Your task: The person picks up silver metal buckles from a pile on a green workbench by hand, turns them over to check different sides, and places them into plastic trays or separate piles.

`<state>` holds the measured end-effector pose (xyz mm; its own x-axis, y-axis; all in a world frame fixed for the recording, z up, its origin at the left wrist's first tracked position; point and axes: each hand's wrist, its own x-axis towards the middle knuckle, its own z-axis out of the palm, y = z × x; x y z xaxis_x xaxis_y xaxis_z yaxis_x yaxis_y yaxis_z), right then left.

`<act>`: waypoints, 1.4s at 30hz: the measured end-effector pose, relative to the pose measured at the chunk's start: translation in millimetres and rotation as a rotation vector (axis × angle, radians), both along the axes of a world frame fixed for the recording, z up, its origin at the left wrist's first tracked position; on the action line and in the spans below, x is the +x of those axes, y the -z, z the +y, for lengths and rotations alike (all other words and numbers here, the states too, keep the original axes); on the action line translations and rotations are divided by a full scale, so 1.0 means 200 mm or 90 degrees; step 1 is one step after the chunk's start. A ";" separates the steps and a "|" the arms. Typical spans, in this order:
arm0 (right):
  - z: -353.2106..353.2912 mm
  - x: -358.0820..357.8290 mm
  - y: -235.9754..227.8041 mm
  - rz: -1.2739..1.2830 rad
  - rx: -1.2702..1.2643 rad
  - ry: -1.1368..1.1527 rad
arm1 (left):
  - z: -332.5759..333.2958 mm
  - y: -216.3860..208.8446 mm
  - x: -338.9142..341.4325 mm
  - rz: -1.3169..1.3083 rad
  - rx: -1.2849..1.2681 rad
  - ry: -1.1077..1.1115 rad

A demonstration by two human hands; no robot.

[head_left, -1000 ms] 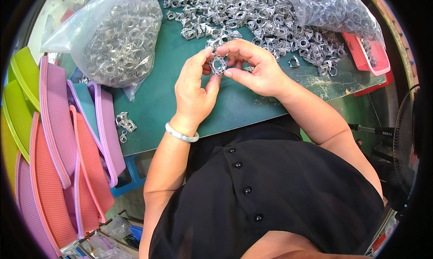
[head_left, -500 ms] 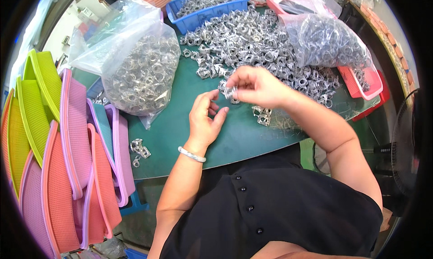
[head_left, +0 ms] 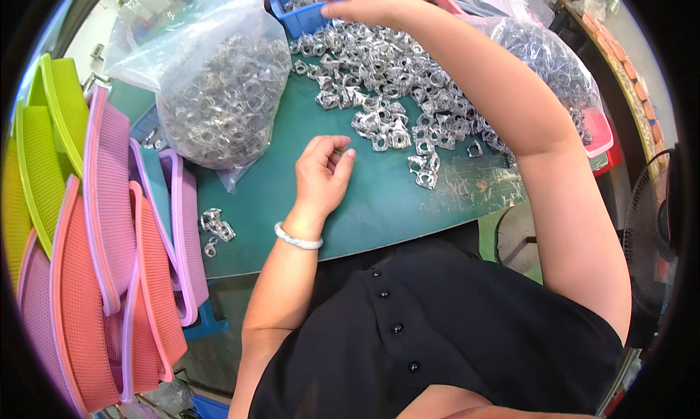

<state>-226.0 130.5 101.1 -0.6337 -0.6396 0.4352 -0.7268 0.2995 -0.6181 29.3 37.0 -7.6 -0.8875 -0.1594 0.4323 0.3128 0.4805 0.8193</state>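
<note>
My right hand (head_left: 364, 2) is stretched out over the front rim of a blue plastic basket (head_left: 306, 19) holding small grey metal parts. Its thumb and fingers are apart, and I see nothing between them. Above the green tabletop (head_left: 273, 211) hangs my left hand (head_left: 323, 175), a light bangle on its wrist. The left fingers are loosely curled in with the thumb close to them, and nothing shows in them. To its right lies a cluster of ring-shaped metal castings (head_left: 383, 123), in front of a large pile of metal castings (head_left: 386, 61).
A clear plastic bag (head_left: 222, 105) full of castings stands at the left, another plastic bag (head_left: 529, 47) at the back right. Colourful plastic baskets (head_left: 109, 200) are stacked along the left edge. A few loose castings (head_left: 217, 224) lie near them. A black fan (head_left: 649, 229) stands at the right.
My right hand has moved away from the small cluster, up and back to the blue basket, and its fingers have parted. The left hand has shifted slightly, its thumb nearer its fingers.
</note>
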 end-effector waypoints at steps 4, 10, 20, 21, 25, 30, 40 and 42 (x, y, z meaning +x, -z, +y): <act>0.24 0.39 0.03 0.033 0.255 -0.111 | 0.00 0.01 0.01 -0.036 0.015 -0.014; 0.51 0.69 0.17 0.046 0.304 -0.136 | 0.00 -0.01 0.02 -0.069 0.026 0.018; 0.56 0.82 0.30 0.078 0.224 -0.060 | 0.01 0.00 0.03 -0.094 0.054 0.050; 0.55 0.83 0.26 -0.028 0.239 -0.050 | 0.01 0.00 0.03 -0.098 0.058 0.060; 0.51 0.83 0.27 -0.307 0.107 -0.119 | 0.01 -0.01 0.05 -0.102 0.124 0.113; 0.42 0.88 0.29 -0.562 -0.106 -0.191 | 0.02 -0.01 0.05 -0.067 0.231 0.187; 0.37 0.90 0.38 -0.761 -0.224 -0.162 | 0.03 0.00 0.05 -0.028 0.329 0.227; 0.36 0.90 0.38 -0.739 -0.226 -0.150 | 0.04 -0.02 0.06 -0.059 0.377 0.223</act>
<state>-45.9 203.1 24.2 -0.6457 -0.7514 -0.1358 0.2927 -0.0794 -0.9529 41.0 44.9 -4.6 -0.9589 -0.0423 0.2805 0.2835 -0.1718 0.9435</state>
